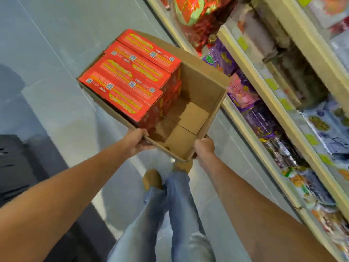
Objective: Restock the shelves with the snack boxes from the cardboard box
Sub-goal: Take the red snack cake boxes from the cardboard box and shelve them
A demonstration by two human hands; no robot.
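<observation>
I hold an open brown cardboard box (204, 82) out in front of me, above the floor. My left hand (137, 141) grips its near left edge and my right hand (204, 148) grips its near right corner. Several red snack boxes (130, 76) with yellow print stand packed in the far left half of the box. The near right half is bare down to the cardboard bottom. The shelves (264, 103) run along the right, their cream edges close to the box's right side.
Purple, red and blue snack packets (243, 95) fill the shelves on the right. Grey tiled floor (62, 53) lies below. A dark object (13, 167) stands at the left edge. My legs in blue jeans and brown shoes (153, 178) are under the box.
</observation>
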